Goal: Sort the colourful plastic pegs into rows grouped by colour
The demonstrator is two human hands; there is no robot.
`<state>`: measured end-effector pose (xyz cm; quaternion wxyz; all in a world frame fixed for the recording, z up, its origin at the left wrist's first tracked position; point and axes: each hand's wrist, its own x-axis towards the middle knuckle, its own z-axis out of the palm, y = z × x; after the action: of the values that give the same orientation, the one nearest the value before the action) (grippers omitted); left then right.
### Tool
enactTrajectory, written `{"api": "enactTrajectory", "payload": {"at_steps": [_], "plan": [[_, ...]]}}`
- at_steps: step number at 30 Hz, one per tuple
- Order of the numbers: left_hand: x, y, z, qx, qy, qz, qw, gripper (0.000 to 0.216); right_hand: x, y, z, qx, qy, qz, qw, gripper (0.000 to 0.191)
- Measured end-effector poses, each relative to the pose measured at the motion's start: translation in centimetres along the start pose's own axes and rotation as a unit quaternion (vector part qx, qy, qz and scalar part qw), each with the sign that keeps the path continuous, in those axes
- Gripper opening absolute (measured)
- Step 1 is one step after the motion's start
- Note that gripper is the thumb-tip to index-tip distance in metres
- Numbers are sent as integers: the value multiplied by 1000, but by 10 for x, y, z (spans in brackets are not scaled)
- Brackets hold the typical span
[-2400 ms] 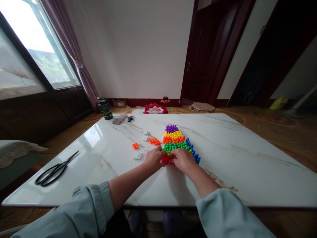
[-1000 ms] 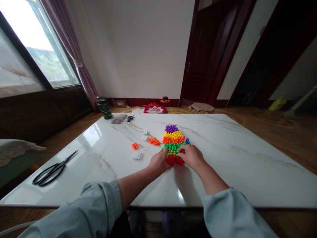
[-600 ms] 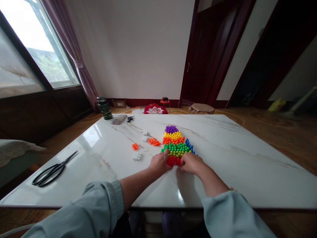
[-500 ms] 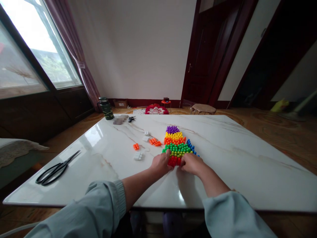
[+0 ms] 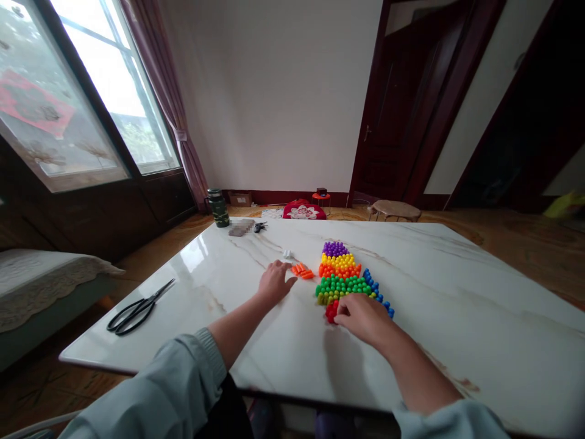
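My left hand (image 5: 275,284) reaches over the white table with its fingers apart, holding nothing. Its fingertips are close to a small group of orange capsule-shaped pieces (image 5: 302,272), and some white pieces (image 5: 287,253) lie just beyond. Fingers curled in, my right hand (image 5: 363,315) grips the red beads (image 5: 332,311) at the near end of the bead pattern. Behind them run rows of green beads (image 5: 342,285), orange-red beads (image 5: 339,270), yellow beads (image 5: 338,260) and purple beads (image 5: 335,249). Blue beads (image 5: 379,294) slant along the right side, partly behind my right hand.
Black-handled scissors (image 5: 137,314) lie on the table's left part. At the far left corner stands a camouflage flask (image 5: 218,209), beside a blurred-out object (image 5: 241,227) and a small black item (image 5: 259,227). A round stool (image 5: 395,210) is beyond the far edge.
My left hand has left the red beads, moved left toward the loose orange pieces and opened. My right hand stays at the red beads. The view has turned a little left.
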<state>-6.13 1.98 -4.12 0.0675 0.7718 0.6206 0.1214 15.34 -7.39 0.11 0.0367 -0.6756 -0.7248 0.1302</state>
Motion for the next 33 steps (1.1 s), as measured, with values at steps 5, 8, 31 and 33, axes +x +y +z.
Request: {"api": "enactTrajectory", "payload": {"at_steps": [5, 8, 31, 33], "plan": [[11, -22, 9, 43, -27, -91, 995, 48, -1, -31, 0, 4, 18, -21, 1000, 13], [15, -14, 20, 65, -44, -122, 989, 47, -3, -45, 2, 4, 7, -37, 999, 18], [12, 16, 83, -2, 51, 121, 991, 35, -22, -61, 85, 29, -27, -63, 997, 26], [3, 17, 92, -6, 83, 103, 991, 33, -18, -56, 112, 36, 49, -75, 995, 32]]}}
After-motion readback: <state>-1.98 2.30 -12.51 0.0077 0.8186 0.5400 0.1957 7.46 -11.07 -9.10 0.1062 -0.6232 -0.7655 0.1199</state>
